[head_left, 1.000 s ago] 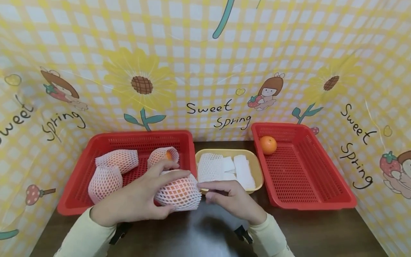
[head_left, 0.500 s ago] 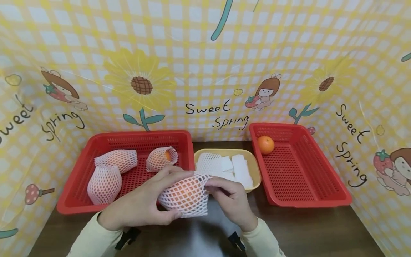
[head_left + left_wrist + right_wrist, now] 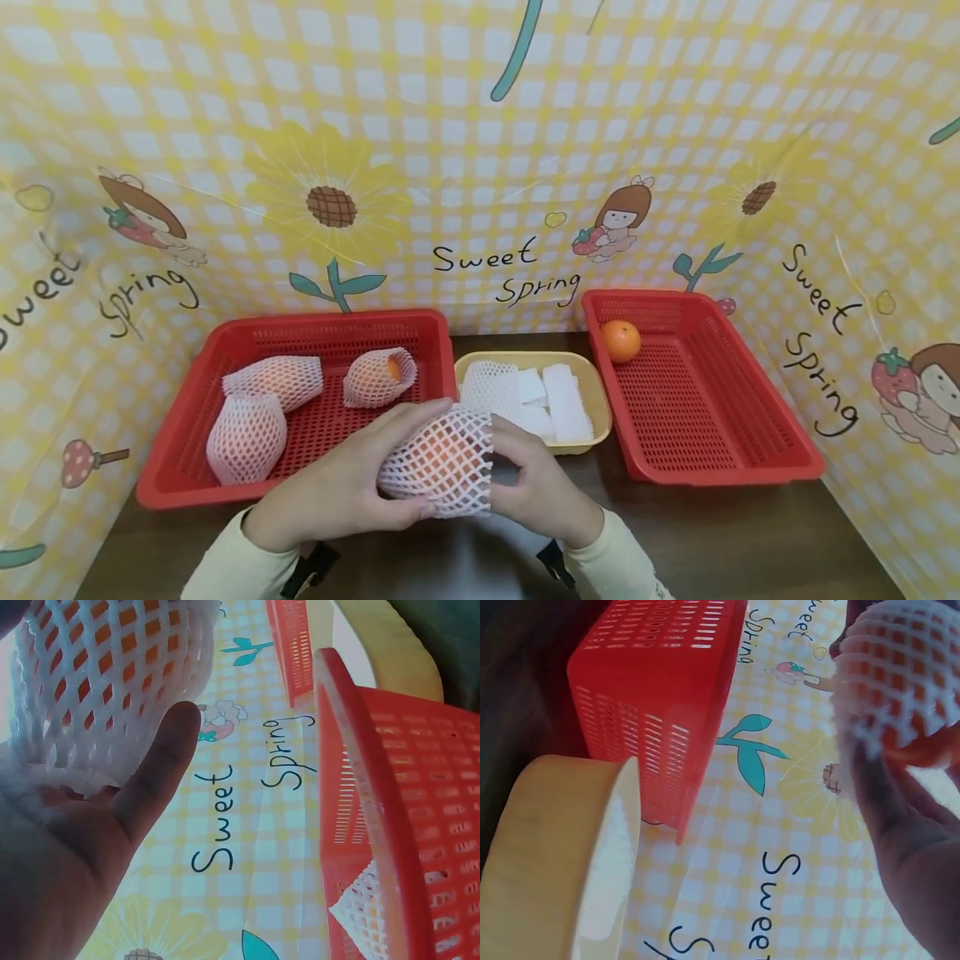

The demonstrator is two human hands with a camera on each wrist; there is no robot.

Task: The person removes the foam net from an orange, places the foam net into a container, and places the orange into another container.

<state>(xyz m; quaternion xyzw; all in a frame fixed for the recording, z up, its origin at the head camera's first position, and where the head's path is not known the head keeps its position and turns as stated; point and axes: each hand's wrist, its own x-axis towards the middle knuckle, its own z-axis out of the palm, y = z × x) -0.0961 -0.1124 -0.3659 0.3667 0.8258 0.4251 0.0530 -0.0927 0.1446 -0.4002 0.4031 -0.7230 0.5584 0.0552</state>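
An orange wrapped in a white foam net sleeve is held up in front of the left basket. My left hand grips it from the left, thumb below and fingers over the top. My right hand holds the sleeve's open right edge, its fingertips partly hidden by the mesh. In the left wrist view, orange skin shows through the diamond holes of the foam net, with my thumb along it. The right wrist view has my thumb against the net.
The left red basket holds several netted fruits. A yellow tray with folded white foam nets stands in the middle. In the right red basket lies one bare orange. Behind hangs a checked cloth.
The wrapped orange has moved slightly right and toward me with both hands. The sleeve's open end has been drawn further right, and my right fingers now reach behind its edge.
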